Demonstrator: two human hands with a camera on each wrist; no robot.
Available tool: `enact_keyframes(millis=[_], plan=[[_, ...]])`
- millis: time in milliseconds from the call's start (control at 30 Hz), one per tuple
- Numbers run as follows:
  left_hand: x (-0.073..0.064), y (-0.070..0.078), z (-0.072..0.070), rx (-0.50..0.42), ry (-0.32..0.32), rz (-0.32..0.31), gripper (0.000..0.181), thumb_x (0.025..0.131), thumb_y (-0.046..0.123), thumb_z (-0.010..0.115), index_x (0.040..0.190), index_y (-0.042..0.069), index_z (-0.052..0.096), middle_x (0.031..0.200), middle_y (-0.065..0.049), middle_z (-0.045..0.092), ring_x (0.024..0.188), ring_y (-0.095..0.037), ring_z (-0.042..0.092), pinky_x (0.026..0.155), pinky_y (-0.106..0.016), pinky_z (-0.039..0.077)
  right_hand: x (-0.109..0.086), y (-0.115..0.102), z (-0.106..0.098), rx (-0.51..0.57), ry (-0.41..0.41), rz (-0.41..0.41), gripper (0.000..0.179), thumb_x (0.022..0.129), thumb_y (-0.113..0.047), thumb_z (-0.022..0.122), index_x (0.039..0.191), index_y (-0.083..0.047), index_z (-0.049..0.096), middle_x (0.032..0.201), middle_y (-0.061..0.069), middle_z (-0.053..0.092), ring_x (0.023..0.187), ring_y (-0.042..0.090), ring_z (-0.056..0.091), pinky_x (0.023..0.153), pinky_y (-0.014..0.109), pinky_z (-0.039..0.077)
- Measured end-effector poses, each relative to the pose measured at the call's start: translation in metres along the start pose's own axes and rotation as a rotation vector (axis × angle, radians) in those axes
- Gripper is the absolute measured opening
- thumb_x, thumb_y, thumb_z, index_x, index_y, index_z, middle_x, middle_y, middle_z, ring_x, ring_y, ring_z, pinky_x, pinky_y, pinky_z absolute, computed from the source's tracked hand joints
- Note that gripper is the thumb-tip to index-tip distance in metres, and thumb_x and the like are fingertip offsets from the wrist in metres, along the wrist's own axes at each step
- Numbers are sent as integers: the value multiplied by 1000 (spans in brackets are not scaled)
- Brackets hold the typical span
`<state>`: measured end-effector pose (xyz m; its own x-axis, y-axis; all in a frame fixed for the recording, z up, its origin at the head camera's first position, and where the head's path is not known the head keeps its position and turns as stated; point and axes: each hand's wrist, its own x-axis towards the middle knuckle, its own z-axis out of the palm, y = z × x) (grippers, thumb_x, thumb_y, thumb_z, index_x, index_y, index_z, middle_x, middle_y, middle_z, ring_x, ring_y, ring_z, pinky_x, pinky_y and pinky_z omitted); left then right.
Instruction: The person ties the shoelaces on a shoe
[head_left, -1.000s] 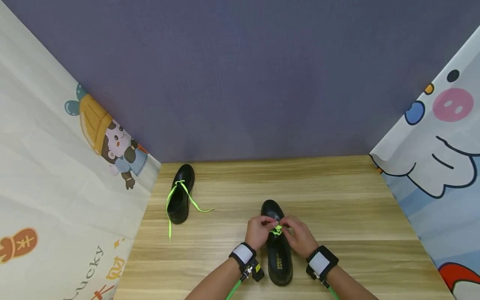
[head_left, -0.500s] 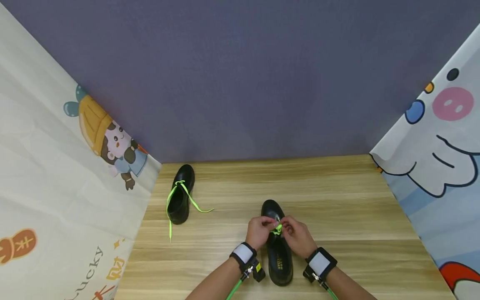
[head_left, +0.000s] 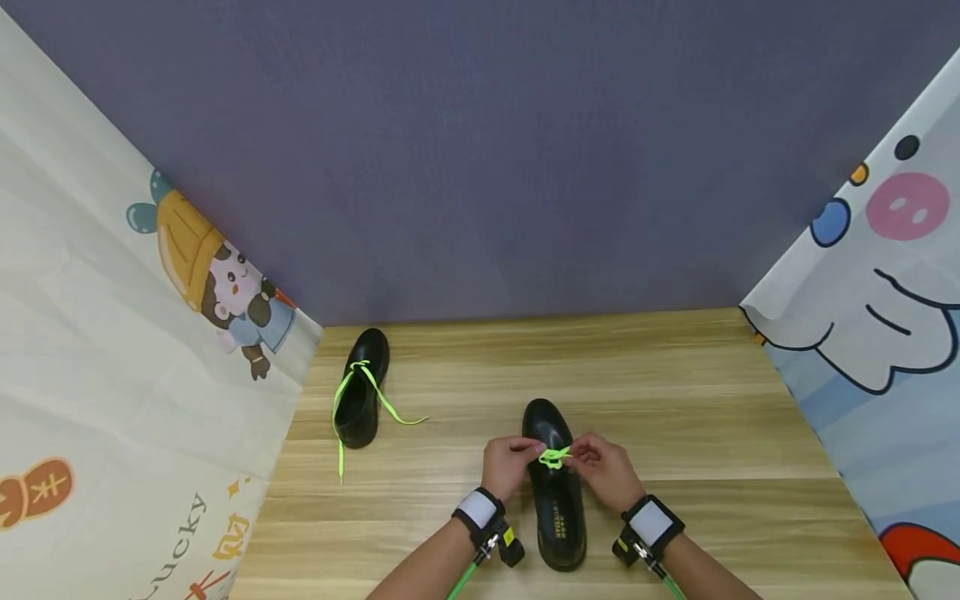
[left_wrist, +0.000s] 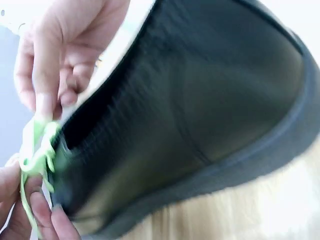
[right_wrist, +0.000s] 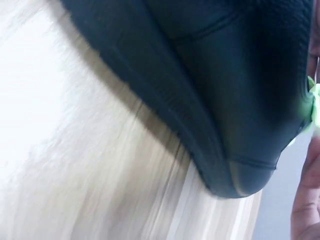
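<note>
And here the left hand (head_left: 508, 468) and right hand (head_left: 609, 473) both pinch the green lace (head_left: 554, 455), bunched between their fingers over the black shoe (head_left: 558, 500) just beneath, limp, likely light stuff, best nipped where those fingertips sit.

From above the tabletop (head_left: 675, 400) the head view looks forward and down, while close wrist views face one black shoe (head_left: 557, 500) from either side, all sharing its green lace (head_left: 553, 458).
</note>
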<state>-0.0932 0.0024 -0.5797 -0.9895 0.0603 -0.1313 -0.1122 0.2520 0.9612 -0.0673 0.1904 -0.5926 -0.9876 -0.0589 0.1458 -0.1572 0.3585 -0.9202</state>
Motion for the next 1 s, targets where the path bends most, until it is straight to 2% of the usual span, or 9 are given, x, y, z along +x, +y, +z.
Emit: enact_keyframes(millis=[100,267,367,533,800,1000], plan=[[-1,-6,-5,3,12,-10,9,87,14,79,85,5,80,81,-2,75,75,-6,64,67,-24,51,-3,3,-4,-41,-1,-64,16,80,5,79,89,-4,69,81,2,70,71,6,66,62,23,55],[-3,-15,-12,-4,-11,-22,11,85,15,80,88,4,80,81,-3,75,73,-9,66,65,-25,52,-7,11,-10,-88,-11,-175,15,79,5,80,86,-6,73,82,4,71,71,1,63,60,21,53],[-5,-19,-16,36,-26,-4,13,84,19,82,89,7,80,84,-2,76,78,-7,66,68,-24,52,-8,15,-13,-111,-32,-193,13,81,2,80,87,-7,74,82,6,70,71,0,61,60,21,52],[-5,-24,-20,87,-58,25,14,81,18,84,90,7,81,87,-2,76,75,-6,66,64,-23,52,-8,16,-14,-126,-42,-216,13,81,3,79,87,-7,74,82,5,70,72,1,62,60,20,53],[-4,-26,-20,78,-50,31,13,82,14,83,88,4,80,85,-5,76,80,-9,67,69,-24,53,-8,15,-15,-142,-47,-237,12,82,0,80,87,-9,73,82,7,69,72,1,62,60,20,52],[-5,-26,-19,104,-61,56,15,77,11,86,87,2,78,79,-4,75,71,-5,64,64,-22,51,-9,13,-16,-185,-35,-244,18,79,5,80,84,-11,73,79,0,67,70,0,58,58,20,50]])
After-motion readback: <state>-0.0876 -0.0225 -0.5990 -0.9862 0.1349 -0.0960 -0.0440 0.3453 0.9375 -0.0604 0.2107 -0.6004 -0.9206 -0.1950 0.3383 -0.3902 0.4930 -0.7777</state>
